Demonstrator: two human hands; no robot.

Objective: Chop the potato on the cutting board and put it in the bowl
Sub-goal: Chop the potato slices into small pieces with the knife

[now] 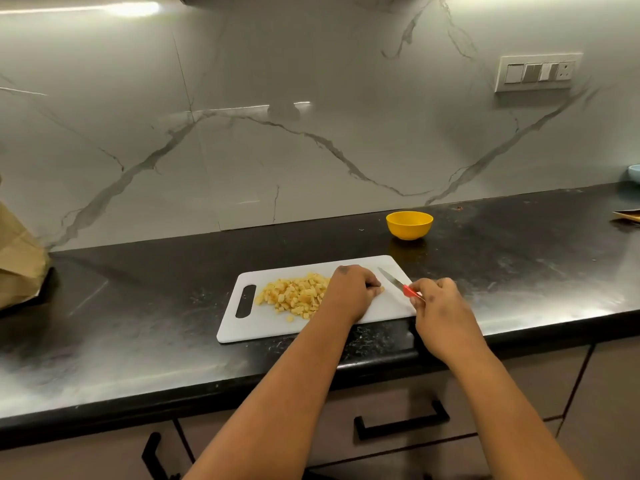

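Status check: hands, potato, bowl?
Left hand holds last potato piece on cutting board. Right hand grips knife. Diced pile beside; bowl unobstructed.

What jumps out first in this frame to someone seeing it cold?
The pile of diced potato on the white cutting board, at the dark counter's near edge. The left hand holds a last piece at the pile's right side, while the right hand pinches a red-handled knife, blade angled over the board. Behind the board, near the marble backsplash, sits a yellow bowl; no potato is visible in it.
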